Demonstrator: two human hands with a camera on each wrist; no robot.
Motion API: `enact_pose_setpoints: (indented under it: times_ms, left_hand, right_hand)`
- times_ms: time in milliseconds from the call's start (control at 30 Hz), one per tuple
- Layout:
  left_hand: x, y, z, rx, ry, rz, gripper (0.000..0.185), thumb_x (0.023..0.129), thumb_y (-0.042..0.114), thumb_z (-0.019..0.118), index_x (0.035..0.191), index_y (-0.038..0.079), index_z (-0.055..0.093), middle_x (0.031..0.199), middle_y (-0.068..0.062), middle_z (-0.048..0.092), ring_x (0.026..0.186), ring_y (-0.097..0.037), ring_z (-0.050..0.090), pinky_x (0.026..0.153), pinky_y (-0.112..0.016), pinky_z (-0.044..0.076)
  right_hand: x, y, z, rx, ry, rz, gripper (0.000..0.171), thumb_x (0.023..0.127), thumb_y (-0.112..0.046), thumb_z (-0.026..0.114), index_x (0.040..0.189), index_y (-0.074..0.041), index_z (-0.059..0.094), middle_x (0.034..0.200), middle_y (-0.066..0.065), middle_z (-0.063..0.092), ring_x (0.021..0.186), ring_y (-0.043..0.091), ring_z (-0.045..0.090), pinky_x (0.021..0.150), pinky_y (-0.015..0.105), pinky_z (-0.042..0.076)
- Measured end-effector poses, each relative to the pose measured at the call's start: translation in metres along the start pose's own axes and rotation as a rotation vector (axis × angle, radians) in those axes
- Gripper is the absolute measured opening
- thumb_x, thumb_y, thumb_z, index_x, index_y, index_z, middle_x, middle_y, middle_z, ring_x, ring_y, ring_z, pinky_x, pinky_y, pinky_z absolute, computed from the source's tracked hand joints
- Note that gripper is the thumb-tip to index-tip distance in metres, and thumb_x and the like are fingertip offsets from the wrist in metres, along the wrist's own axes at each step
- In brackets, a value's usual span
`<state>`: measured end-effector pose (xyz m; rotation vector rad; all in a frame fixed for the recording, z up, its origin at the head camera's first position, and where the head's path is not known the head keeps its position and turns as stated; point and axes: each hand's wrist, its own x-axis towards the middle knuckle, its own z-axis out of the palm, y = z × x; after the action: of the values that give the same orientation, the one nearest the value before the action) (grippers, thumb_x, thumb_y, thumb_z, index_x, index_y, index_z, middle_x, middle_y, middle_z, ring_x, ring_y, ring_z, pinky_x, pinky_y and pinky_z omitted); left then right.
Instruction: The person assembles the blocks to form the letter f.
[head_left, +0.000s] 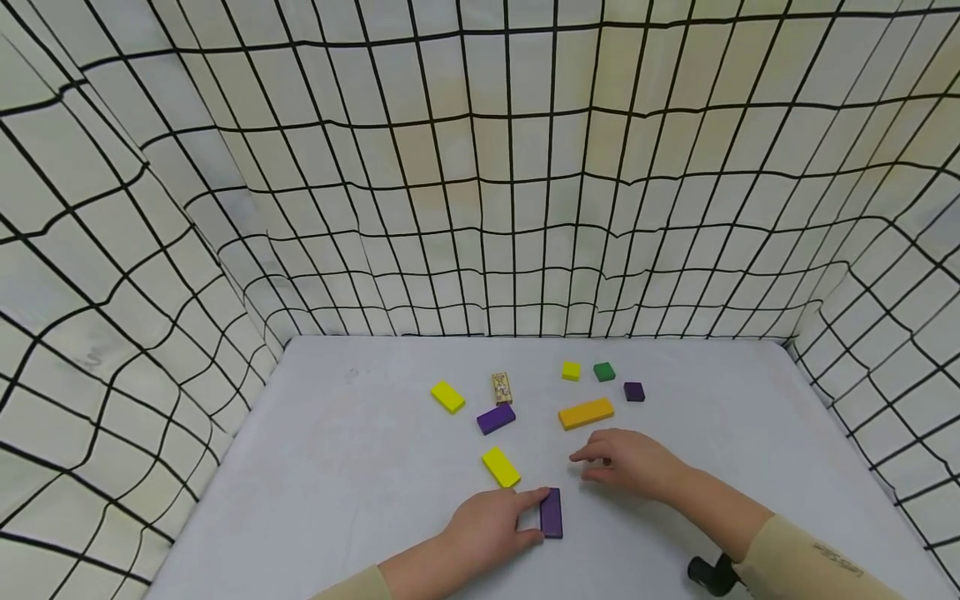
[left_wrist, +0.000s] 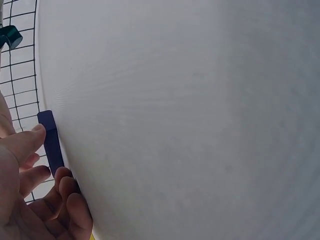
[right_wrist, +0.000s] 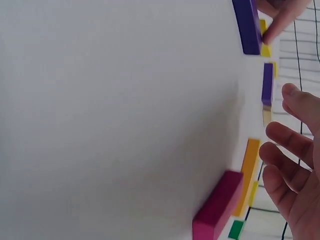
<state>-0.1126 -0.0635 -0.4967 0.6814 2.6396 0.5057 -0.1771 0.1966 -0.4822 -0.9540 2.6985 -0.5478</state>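
Observation:
A purple block lies flat near the front of the white table. My left hand touches its left long side, index finger near the far end and thumb near the close end. The same block shows beside the thumb in the left wrist view. To the right, my right hand hovers over the table with loosely bent fingers and nothing in them. Beyond that hand is an orange block. A magenta block appears in the right wrist view but cannot be made out in the head view.
Around lie yellow blocks, another purple block, a patterned block, and small yellow, green and dark purple pieces. Black netting over white walls encloses the table. Beside the right sleeve sits a black object.

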Motion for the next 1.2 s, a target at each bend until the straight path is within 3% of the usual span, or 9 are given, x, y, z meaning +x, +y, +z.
enact_pose_setpoints:
  times_ms: [133,233,400,533,667,833,1200]
  left_hand:
    - [0.000,-0.001,0.000,-0.005,-0.006,-0.008,0.056,0.087,0.047,0.073,0.139,0.036,0.058,0.116,0.010,0.070,0.098,-0.009,0.067,0.083,-0.037,0.055]
    - [0.001,-0.001,0.000,0.000,-0.002,-0.001,0.055,0.087,0.046,0.073,0.139,0.035,0.058,0.116,0.010,0.070,0.096,-0.008,0.066,0.082,-0.036,0.055]
    - [0.001,-0.001,0.000,0.004,-0.009,0.000,0.055,0.087,0.046,0.073,0.139,0.036,0.057,0.116,0.010,0.070,0.096,-0.008,0.066,0.081,-0.035,0.055]
    - [0.001,-0.001,-0.002,-0.008,-0.027,-0.009,0.055,0.087,0.046,0.073,0.139,0.038,0.057,0.116,0.010,0.071,0.100,-0.010,0.067,0.084,-0.037,0.055]
    - [0.001,-0.001,-0.002,-0.012,-0.033,-0.012,0.055,0.087,0.046,0.073,0.139,0.038,0.057,0.115,0.009,0.071,0.102,-0.011,0.066,0.085,-0.038,0.055]
    - [0.002,-0.002,-0.001,-0.005,-0.029,-0.010,0.055,0.087,0.046,0.072,0.139,0.038,0.057,0.116,0.010,0.071,0.102,-0.011,0.066,0.086,-0.038,0.054]
    - [0.002,-0.002,0.000,-0.011,-0.033,-0.018,0.054,0.088,0.046,0.071,0.139,0.039,0.057,0.115,0.010,0.071,0.102,-0.011,0.066,0.087,-0.040,0.054]
  right_hand:
    - [-0.005,0.013,-0.011,-0.020,0.054,-0.004,0.026,0.091,-0.028,0.073,0.116,-0.022,0.075,0.096,-0.015,0.064,0.079,0.004,0.054,0.073,0.024,0.051]
    - [-0.010,0.022,-0.017,-0.052,0.070,0.023,0.027,0.091,-0.028,0.073,0.117,-0.022,0.075,0.100,-0.012,0.065,0.086,0.007,0.056,0.079,0.030,0.053]
    - [-0.015,0.033,-0.027,-0.049,0.008,0.123,0.033,0.088,-0.031,0.076,0.119,-0.024,0.073,0.111,-0.006,0.063,0.104,0.016,0.057,0.090,0.041,0.054]
    - [-0.020,0.041,-0.033,0.032,-0.057,0.206,0.035,0.085,-0.028,0.079,0.120,-0.025,0.073,0.118,-0.003,0.061,0.112,0.022,0.055,0.093,0.045,0.052]
    - [-0.023,0.048,-0.034,0.141,-0.095,0.278,0.037,0.084,-0.024,0.079,0.121,-0.027,0.072,0.112,-0.004,0.060,0.104,0.022,0.054,0.084,0.039,0.054]
    - [-0.026,0.058,-0.034,0.238,-0.122,0.280,0.040,0.086,-0.021,0.077,0.125,-0.027,0.070,0.095,-0.003,0.055,0.089,0.019,0.049,0.068,0.028,0.048]
    - [-0.022,0.070,-0.026,0.321,-0.183,0.283,0.044,0.089,-0.020,0.073,0.132,-0.028,0.065,0.093,-0.001,0.056,0.090,0.020,0.050,0.073,0.032,0.048]
